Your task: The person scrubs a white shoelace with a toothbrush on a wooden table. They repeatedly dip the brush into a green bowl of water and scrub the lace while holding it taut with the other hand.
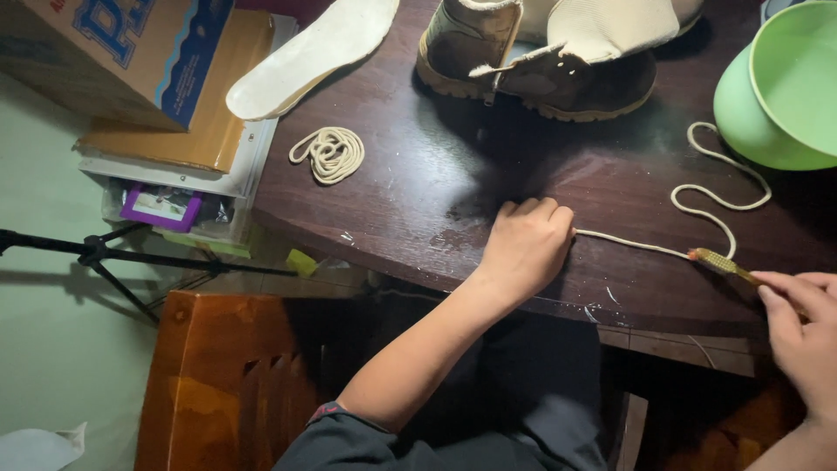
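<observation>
— Which way is the shoelace [641, 245] running?

— It's lying along the dark worktop [436, 174], stretching rightward from the left hand [526, 244], whose grip is clamped on its near end.

— And the right hand [802, 336]?

— Its fingers are closing on a small brush [722, 262], bristles touching the lace. The rest is curling off toward the green basin [780, 96].

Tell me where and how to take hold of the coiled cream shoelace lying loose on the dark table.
Probably pinch the coiled cream shoelace across its bunched middle, coming straight down from above. It lies flat on the dark wooden table with bare surface around it, and its small tail loop points left, so a middle grip should gather all the loops at once.
</observation>
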